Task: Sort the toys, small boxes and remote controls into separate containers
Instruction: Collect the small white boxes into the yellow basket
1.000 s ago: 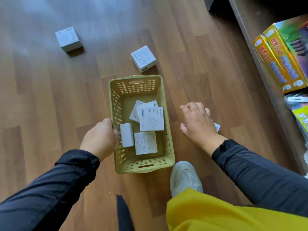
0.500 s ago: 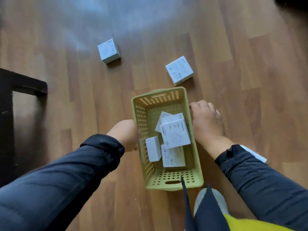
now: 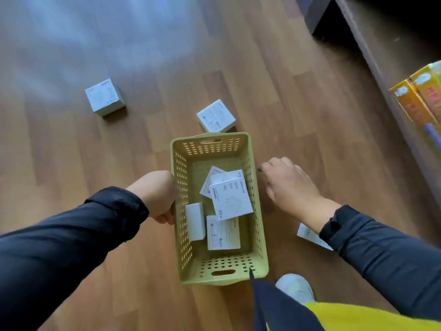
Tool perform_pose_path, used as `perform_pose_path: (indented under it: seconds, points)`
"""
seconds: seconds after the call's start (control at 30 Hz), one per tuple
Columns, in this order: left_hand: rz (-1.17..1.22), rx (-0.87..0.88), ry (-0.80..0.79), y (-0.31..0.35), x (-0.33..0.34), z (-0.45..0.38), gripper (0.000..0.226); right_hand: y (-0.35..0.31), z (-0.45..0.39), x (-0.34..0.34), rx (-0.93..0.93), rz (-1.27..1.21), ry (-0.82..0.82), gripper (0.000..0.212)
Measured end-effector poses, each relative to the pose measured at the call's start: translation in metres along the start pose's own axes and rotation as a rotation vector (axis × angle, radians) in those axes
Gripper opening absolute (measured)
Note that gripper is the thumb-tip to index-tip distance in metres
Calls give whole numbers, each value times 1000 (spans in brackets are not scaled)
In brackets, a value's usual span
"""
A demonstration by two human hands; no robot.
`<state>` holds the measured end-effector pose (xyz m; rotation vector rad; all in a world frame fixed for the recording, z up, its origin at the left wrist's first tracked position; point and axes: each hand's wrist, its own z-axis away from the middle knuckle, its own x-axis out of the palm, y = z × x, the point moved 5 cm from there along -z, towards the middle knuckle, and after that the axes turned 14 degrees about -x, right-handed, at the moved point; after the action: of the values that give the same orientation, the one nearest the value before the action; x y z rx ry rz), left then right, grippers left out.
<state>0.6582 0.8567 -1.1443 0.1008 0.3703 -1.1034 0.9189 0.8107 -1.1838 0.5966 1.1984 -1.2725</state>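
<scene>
Green basket [image 3: 259, 211], left fingers [image 3: 164, 217] gripping rim

We note a wooden plank floor [image 3: 274, 75], brown, with a pale blue-white glare across the upper left. At upper right we see a dark furniture edge [image 3: 372, 56] running diagonally down the frame, its upper part lost in shadow. Against it at the far right stand colourful yellow-orange printed cartons [image 3: 416, 101], blurred, print unreadable. Near the bottom right we record a light grey shoe [image 3: 296, 289] on the floor, partly covered by yellow fabric [image 3: 358, 317] and a dark navy cloth [image 3: 279, 306] just beside it.
</scene>
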Motion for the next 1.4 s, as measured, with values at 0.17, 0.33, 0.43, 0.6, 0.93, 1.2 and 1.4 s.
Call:
perform_pose_path:
  seconds: [0.17, 0.33, 0.43, 0.6, 0.93, 1.2, 1.4]
  points:
    - [44, 143, 89, 6, 1, 5, 37, 27, 50, 6, 260, -119, -50, 48]
    - [-2, 314, 219, 10, 11, 2, 26, 32, 83, 24, 310, -80, -164, 75]
    - [-3, 365, 270, 16, 19, 3, 22, 30, 84, 31, 279, -59, -200, 83]
    - [19, 425, 325, 24, 37, 6, 8, 35, 82, 40, 254, -62, -230, 88]
    - [-29, 385, 345, 40, 55, 8, 7, 46, 109, 60, 357, -12, -274, 99]
    - [-82, 336, 323, 43, 61, 0, 5, 59, 107, 45, 474, -93, -96, 73]
    - [-99, 324, 298, 42, 61, -3, 6, 50, 98, -37, 574, 0, 471, 67]
